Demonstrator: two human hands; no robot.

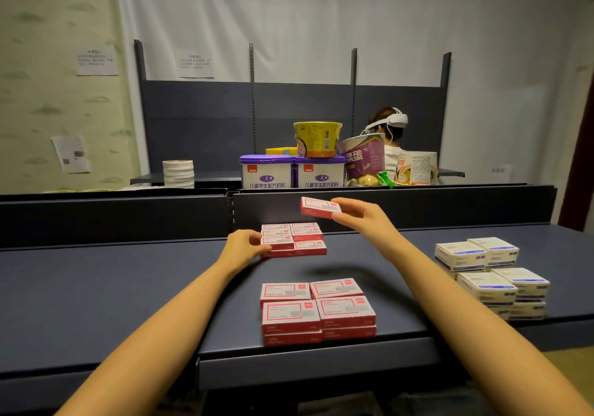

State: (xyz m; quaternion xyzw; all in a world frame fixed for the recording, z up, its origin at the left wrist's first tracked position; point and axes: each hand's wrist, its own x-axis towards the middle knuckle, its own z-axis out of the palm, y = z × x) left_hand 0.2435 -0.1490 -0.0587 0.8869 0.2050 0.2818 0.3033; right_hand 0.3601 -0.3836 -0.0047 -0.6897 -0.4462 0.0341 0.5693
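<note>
Held box: a small flat red box [319,207] with a white label panel, in the air just above the far stack [294,238] of like boxes.
Axis: its long side runs left to right, label face up and tipped slightly toward the near side.
Right hand [360,214]: pinches the box's right end between thumb and fingers.
Left hand [247,243]: fingers curled on the far stack's left edge.
Near stack [318,309]: more red boxes, at the near edge of the dark shelf [128,287].
Right side: white-and-blue boxes [491,274], piled well apart.
</note>
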